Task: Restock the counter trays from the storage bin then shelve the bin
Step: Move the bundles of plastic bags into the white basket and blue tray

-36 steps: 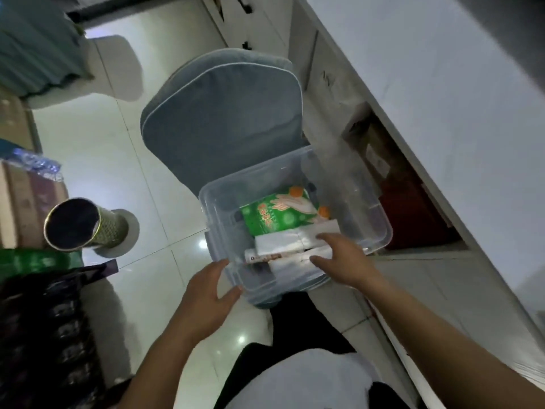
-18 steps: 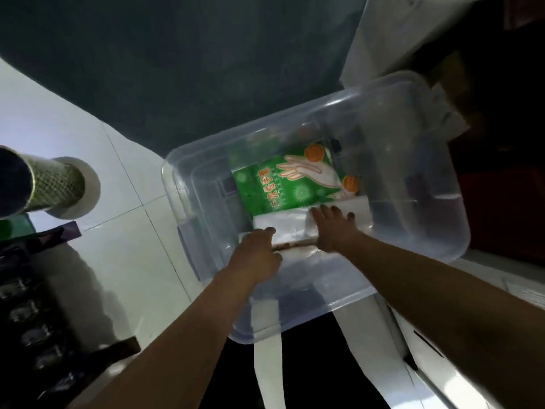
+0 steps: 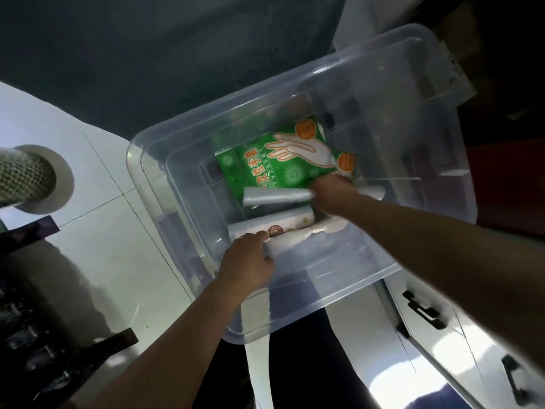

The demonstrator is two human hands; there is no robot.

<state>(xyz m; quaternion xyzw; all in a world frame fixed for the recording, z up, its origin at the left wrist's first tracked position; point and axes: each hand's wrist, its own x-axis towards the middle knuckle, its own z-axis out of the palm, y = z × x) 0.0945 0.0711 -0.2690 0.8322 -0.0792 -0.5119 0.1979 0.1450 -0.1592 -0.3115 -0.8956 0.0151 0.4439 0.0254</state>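
Note:
A clear plastic storage bin (image 3: 182, 202) fills the middle of the head view, resting on a grey cushioned seat (image 3: 147, 54). Inside lies a green glove packet (image 3: 265, 163) with an orange and white hand print. Below the packet lie two white rolls. My right hand (image 3: 333, 196) grips the upper roll (image 3: 274, 197) at its right end. My left hand (image 3: 247, 267) grips the lower roll (image 3: 277, 227), which has a brown label, at its left end. Both forearms reach into the bin from the bottom of the frame.
A mesh-covered cylinder (image 3: 23, 178) on a round white base stands on the tiled floor at the left. Dark clutter (image 3: 44, 335) sits at the lower left. White cabinet doors with black handles (image 3: 424, 311) run along the lower right. Dark shelving shows at the upper right.
The view has closed in on the bin. My left hand left the bin's rim and went inside onto the lower roll. My right hand closed round the upper roll, now apart from the lower one.

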